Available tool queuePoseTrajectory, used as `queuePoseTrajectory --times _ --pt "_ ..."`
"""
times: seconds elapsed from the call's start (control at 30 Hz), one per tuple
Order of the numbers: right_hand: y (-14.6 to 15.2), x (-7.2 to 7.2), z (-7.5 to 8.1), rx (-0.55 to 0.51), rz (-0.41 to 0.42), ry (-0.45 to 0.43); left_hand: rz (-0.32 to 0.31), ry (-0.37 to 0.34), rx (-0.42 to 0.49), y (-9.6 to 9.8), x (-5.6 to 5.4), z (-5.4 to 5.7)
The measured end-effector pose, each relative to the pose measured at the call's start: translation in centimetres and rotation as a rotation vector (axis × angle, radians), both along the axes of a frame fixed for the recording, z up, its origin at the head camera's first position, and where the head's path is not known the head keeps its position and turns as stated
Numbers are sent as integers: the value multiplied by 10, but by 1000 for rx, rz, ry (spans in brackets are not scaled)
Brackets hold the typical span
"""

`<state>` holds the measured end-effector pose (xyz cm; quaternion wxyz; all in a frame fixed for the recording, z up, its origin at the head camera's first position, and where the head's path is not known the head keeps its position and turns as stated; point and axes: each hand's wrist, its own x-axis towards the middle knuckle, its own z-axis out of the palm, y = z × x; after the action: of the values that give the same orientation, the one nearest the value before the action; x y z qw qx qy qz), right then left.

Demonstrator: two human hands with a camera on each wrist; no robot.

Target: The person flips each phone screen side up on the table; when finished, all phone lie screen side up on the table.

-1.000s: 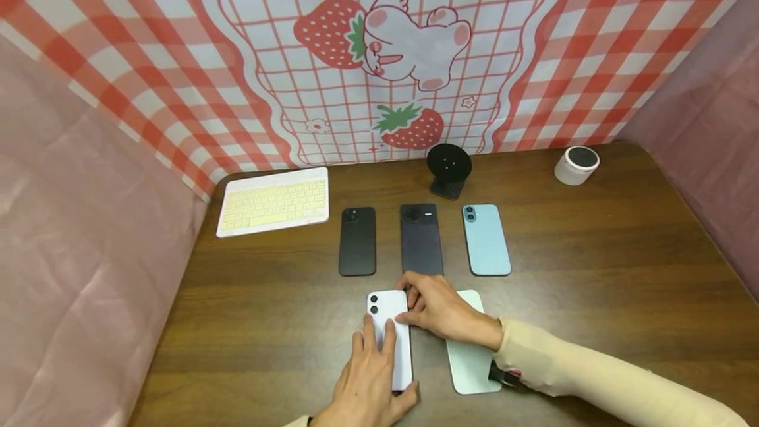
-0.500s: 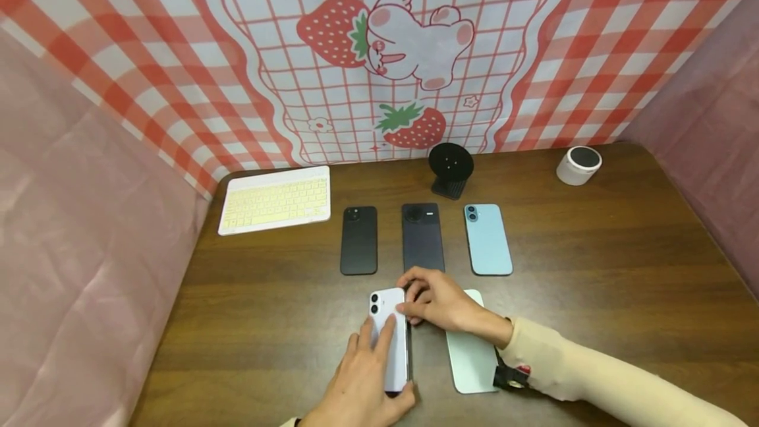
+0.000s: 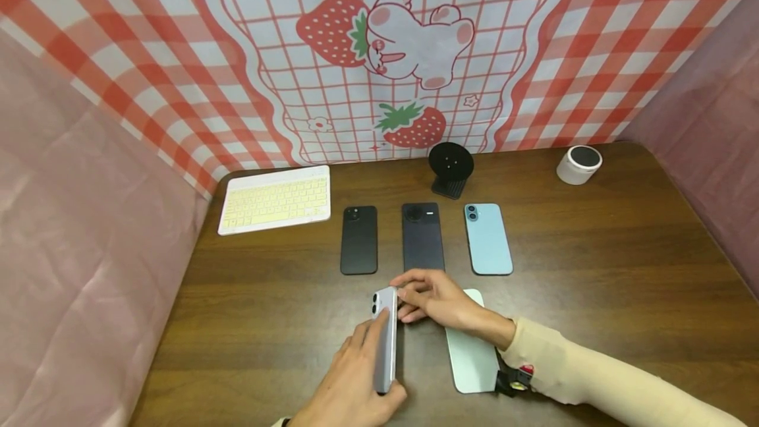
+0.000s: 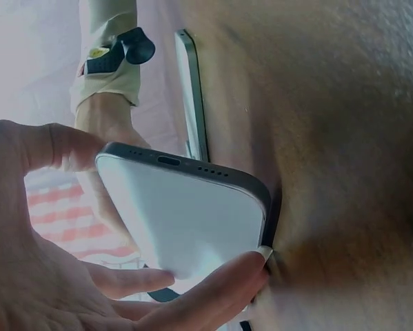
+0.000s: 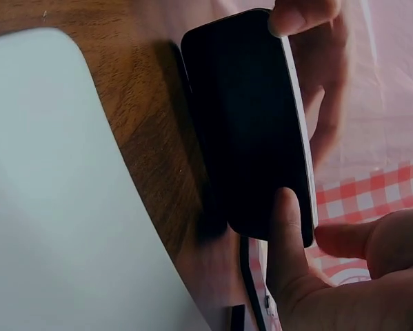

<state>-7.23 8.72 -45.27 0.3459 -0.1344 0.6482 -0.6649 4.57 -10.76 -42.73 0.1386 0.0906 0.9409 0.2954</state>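
Observation:
A pale lavender smartphone [image 3: 387, 351] stands tilted up on its left long edge, its two-lens back facing left. My left hand [image 3: 346, 374] grips its lower part, with the thumb at the bottom corner and the fingers over the back. At the upper edge, my right hand [image 3: 439, 302] pinches the phone. Its dark screen [image 5: 240, 117] shows in the right wrist view, with one right fingertip pressed on it. The bottom end with the charging port [image 4: 169, 161] faces the left wrist camera. Beneath my right forearm lies a pale green phone [image 3: 471, 364].
Behind the hands lie a black phone [image 3: 358, 242], a dark phone with a round camera [image 3: 423, 236] and a light blue phone [image 3: 489, 242]. Farther back are a white keyboard [image 3: 275, 199], a black round-topped stand [image 3: 450, 167] and a white cylinder [image 3: 578, 167].
The lavender phone has gone from nearly flat to tilted steeply, its right edge lifted and moved left. Both hands have turned with it, keeping hold.

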Motion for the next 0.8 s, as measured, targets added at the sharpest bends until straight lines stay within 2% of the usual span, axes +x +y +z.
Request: queuePoseTrajectory --times 0.27,0.47,0.67,0.8 --pt "-2 2 -2 12 27 17 14 72 42 -2 0 -1" --pt "-2 3 -6 33 36 28 15 56 106 -4 -1 -2" --pt "-1 4 -7 84 61 31 31 -6 271 -7 -4 -4" --pt "0 4 -7 120 55 43 56 -17 365 -9 -6 -5"
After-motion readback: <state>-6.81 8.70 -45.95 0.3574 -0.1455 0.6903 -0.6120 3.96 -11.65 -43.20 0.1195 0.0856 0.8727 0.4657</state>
